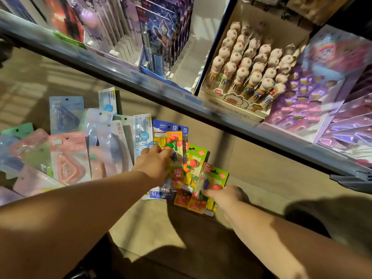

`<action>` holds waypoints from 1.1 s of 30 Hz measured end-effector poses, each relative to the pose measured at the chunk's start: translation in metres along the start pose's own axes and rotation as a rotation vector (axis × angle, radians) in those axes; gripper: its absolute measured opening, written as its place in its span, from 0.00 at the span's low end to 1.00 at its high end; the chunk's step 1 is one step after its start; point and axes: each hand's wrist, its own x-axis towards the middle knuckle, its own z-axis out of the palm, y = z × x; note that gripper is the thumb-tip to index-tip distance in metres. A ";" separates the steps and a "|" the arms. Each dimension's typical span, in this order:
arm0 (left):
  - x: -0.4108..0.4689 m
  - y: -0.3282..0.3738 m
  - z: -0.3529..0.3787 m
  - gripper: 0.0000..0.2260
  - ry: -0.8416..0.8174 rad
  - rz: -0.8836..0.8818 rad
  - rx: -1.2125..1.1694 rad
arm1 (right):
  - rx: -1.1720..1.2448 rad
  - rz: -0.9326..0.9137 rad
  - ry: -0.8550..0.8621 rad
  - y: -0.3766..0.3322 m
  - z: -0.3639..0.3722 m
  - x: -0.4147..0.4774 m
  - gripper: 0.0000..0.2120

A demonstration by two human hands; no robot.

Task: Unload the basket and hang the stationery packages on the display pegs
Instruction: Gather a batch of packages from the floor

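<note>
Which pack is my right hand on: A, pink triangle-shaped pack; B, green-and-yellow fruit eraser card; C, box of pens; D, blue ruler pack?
B: the right hand pinches the green-and-yellow card of fruit-shaped erasers, while the left hand holds a yellow-backed fruit eraser card.

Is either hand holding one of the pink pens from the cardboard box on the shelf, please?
No, the left hand and right hand are both on the fruit eraser packs, away from the pen box.
</note>
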 end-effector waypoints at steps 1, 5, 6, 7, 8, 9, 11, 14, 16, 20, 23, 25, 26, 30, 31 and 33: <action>0.001 0.000 0.000 0.25 0.004 0.001 -0.005 | 0.007 -0.018 0.011 0.000 0.000 0.000 0.40; 0.003 -0.004 0.000 0.23 0.014 0.002 -0.047 | 0.157 -0.104 0.029 0.003 -0.008 -0.001 0.36; 0.004 -0.005 0.000 0.22 0.016 0.000 -0.068 | 0.205 -0.125 0.020 0.004 -0.011 -0.001 0.35; 0.005 -0.005 -0.001 0.21 0.017 -0.005 -0.095 | 0.256 -0.146 0.011 0.004 -0.013 0.000 0.35; 0.006 -0.006 -0.001 0.20 0.019 -0.016 -0.129 | 0.300 -0.169 0.001 0.002 -0.015 0.000 0.35; 0.007 -0.007 -0.001 0.18 0.028 -0.030 -0.168 | 0.337 -0.191 -0.013 -0.002 -0.017 0.000 0.35; 0.010 -0.008 -0.003 0.16 0.053 -0.070 -0.256 | 0.408 -0.231 -0.055 -0.013 -0.016 0.001 0.31; 0.011 -0.007 -0.006 0.17 0.078 -0.151 -0.387 | 0.442 -0.293 -0.124 -0.036 -0.006 0.002 0.26; 0.012 -0.006 -0.007 0.19 0.097 -0.207 -0.453 | 0.406 -0.268 -0.156 -0.046 0.004 0.004 0.26; 0.013 -0.001 -0.005 0.24 0.117 -0.263 -0.506 | 0.349 -0.188 -0.187 -0.056 0.019 -0.003 0.29; 0.014 0.002 -0.004 0.24 0.115 -0.278 -0.538 | 0.357 -0.173 -0.202 -0.060 0.022 -0.007 0.29; 0.016 0.004 -0.003 0.24 0.108 -0.282 -0.533 | 0.383 -0.183 -0.207 -0.061 0.019 -0.006 0.32; 0.016 0.004 -0.003 0.24 0.099 -0.281 -0.524 | 0.394 -0.190 -0.203 -0.062 0.019 -0.005 0.36; 0.019 0.001 -0.003 0.25 0.074 -0.260 -0.515 | 0.406 -0.163 -0.201 -0.067 0.016 -0.003 0.48; 0.019 0.000 -0.002 0.26 0.071 -0.246 -0.511 | 0.403 -0.167 -0.214 -0.067 0.014 -0.002 0.44; 0.020 -0.003 -0.002 0.24 0.066 -0.209 -0.487 | 0.397 -0.188 -0.228 -0.064 0.010 0.002 0.30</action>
